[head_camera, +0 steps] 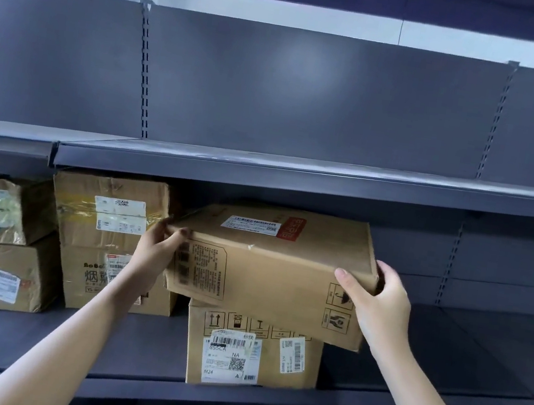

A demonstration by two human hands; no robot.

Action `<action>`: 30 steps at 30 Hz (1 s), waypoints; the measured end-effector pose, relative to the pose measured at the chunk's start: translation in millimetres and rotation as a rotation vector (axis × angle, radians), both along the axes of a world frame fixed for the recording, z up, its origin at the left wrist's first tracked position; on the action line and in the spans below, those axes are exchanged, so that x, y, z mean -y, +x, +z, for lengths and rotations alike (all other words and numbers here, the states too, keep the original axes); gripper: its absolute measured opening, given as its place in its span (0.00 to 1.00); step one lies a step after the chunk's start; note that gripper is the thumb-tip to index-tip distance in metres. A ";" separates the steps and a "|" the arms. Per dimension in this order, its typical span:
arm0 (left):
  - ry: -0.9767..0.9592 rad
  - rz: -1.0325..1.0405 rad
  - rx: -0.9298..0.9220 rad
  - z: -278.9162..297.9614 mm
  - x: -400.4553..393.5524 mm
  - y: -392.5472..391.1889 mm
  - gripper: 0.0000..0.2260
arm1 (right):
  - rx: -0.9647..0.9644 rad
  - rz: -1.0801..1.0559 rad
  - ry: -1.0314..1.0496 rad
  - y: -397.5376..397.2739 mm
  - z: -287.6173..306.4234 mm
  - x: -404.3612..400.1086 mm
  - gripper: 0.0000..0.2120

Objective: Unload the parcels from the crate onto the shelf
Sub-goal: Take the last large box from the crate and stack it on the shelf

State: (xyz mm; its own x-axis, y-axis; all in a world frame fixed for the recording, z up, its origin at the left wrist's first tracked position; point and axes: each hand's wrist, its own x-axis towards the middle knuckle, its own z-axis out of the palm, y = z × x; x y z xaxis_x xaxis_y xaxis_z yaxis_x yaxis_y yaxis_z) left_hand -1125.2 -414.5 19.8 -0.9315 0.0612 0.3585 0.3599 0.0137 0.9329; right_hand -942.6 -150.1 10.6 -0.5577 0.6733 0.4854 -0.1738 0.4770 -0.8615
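Grey shelf [229,401] already carries five parcels; my left hand [156,251] and right hand [379,302] clamp a sixth box [270,265], seemingly half-seated atop another [253,353]. Crate unseen.

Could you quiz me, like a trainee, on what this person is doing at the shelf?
1. True or false: both hands grip the tilted box.
2. What does the tilted box rest on? A) the bare shelf B) the labelled box below it C) the upper shelf board
3. How many boxes stand left of the left hand?

Key: 1. True; the right hand holds the other end. 2. B. 3. Four, in two stacks of two.
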 end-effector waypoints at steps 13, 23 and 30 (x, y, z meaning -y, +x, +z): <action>-0.070 0.196 -0.026 -15.4 -46.9 13.3 0.15 | -0.018 0.002 0.180 5.3 -16.7 61.5 0.35; -0.398 -0.048 -0.433 -14.8 -110.8 130.6 0.24 | -0.119 0.087 0.042 9.2 -23.6 55.0 0.21; -0.438 -0.016 -0.426 -20.3 -114.9 130.3 0.24 | -0.085 0.101 0.045 9.7 -27.6 49.1 0.20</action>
State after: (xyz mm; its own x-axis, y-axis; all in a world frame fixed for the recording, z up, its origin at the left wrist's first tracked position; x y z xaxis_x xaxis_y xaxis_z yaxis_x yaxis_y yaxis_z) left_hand -994.9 -299.6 -0.5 -0.7094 0.2999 0.6378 0.7035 0.3553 0.6155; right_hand -932.8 -199.2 -17.0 -0.5770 0.5921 0.5625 -0.2944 0.4917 -0.8195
